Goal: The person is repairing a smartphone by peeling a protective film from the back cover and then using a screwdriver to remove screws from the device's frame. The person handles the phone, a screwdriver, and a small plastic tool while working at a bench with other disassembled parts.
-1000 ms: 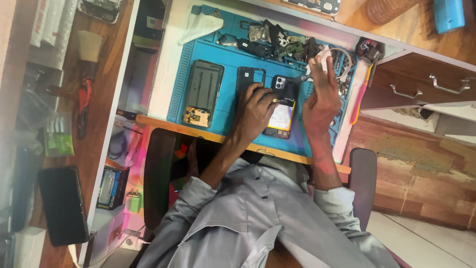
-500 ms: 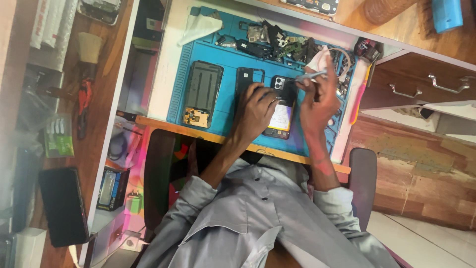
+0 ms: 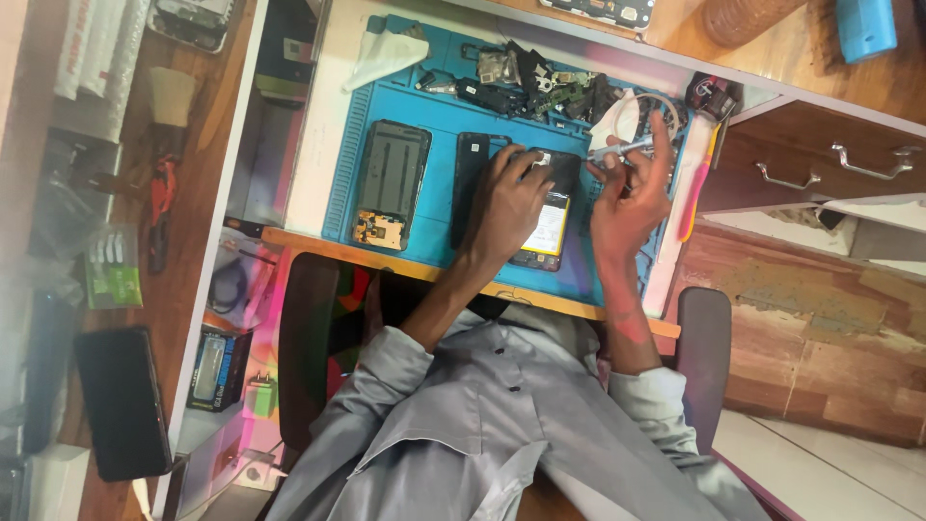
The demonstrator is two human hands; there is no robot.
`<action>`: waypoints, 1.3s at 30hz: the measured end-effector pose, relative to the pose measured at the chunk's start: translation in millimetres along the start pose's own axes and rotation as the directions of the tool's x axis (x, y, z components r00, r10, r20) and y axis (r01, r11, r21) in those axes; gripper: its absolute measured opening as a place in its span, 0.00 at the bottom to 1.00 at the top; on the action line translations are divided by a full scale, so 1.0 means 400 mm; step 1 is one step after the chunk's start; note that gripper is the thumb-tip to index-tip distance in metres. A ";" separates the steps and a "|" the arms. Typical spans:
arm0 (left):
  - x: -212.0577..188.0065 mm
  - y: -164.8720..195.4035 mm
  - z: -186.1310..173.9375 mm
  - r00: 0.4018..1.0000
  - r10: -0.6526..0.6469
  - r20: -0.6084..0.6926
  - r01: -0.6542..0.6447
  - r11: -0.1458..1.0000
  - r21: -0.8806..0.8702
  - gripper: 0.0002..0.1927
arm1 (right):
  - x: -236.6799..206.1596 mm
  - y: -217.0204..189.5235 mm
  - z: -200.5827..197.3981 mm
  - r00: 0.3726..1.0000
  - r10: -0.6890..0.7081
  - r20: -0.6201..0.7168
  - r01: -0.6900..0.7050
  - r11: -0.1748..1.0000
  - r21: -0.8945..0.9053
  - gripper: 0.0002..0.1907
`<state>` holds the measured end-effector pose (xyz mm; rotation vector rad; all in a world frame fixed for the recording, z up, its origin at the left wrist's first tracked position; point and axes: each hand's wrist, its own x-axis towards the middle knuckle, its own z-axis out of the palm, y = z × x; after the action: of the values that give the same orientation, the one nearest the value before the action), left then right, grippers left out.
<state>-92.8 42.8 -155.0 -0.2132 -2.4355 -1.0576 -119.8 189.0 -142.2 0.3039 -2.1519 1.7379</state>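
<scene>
Far left, on the wooden surface, lie one dark flat tablet-like slab (image 3: 122, 400), one pair of red-handled pliers (image 3: 161, 207) and one small green packet (image 3: 113, 267).

On the white desk, one blue work mat (image 3: 439, 125) carries the job. Going across it: one white cloth (image 3: 384, 56) at the upper left corner, then one opened phone shell (image 3: 391, 183) lying flat with its insides showing, then one black back cover (image 3: 472, 174) just beside it.

Next comes the left hand (image 3: 508, 205), pressed palm-down with fingers curled on the opened phone (image 3: 547, 224), pinning it flat to the mat (one yellowish patch of its inside shows below the fingers). That makes three phone bodies in a row on the mat.

Above them sits one loose heap of small dark parts (image 3: 540, 82), too jumbled to count.

The right hand (image 3: 629, 198) is raised just beside the phone's right edge, fingers closed around one thin metal tool (image 3: 622, 150) and a wad of white tissue (image 3: 617, 121); the tool's tip points toward the phone's top end.

One pink-handled brush (image 3: 696, 183) lies along the mat's right margin. Further right, one wooden drawer front shows two metal handles (image 3: 873, 162).
</scene>
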 end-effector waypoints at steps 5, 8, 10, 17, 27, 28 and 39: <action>-0.003 -0.004 0.002 0.999 -0.015 0.034 0.016 0.999 -0.033 0.12 | -0.002 -0.002 0.003 0.999 -0.042 0.024 0.044 0.994 -0.101 0.26; -0.006 -0.003 0.004 1.000 -0.012 0.011 0.013 1.000 -0.028 0.12 | -0.001 -0.007 0.004 0.993 -0.117 0.017 0.117 0.960 -0.256 0.24; -0.009 -0.001 0.003 1.000 -0.008 0.008 0.008 1.000 -0.027 0.12 | -0.001 -0.011 0.000 0.979 -0.203 0.031 0.191 0.846 -0.497 0.21; -0.014 0.001 -0.002 1.000 0.016 -0.003 -0.016 1.000 -0.008 0.12 | 0.001 -0.004 0.005 0.960 -0.273 0.066 0.271 0.843 -0.464 0.21; -0.014 0.000 -0.002 1.000 0.011 -0.023 -0.013 0.997 -0.072 0.11 | -0.001 0.000 -0.002 0.962 -0.262 0.082 0.271 0.857 -0.439 0.24; -0.013 -0.001 -0.003 1.000 0.004 -0.019 -0.005 0.997 -0.079 0.11 | 0.000 0.000 -0.002 0.965 -0.251 0.080 0.260 0.857 -0.445 0.24; -0.013 0.001 -0.005 1.000 -0.012 -0.009 0.011 0.997 -0.073 0.11 | 0.004 -0.016 0.001 0.939 -0.329 0.104 0.337 0.808 -0.484 0.21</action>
<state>-87.6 42.1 -155.9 -0.2177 -2.3948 -1.1512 -118.8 187.4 -135.7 0.5164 -2.2927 0.9496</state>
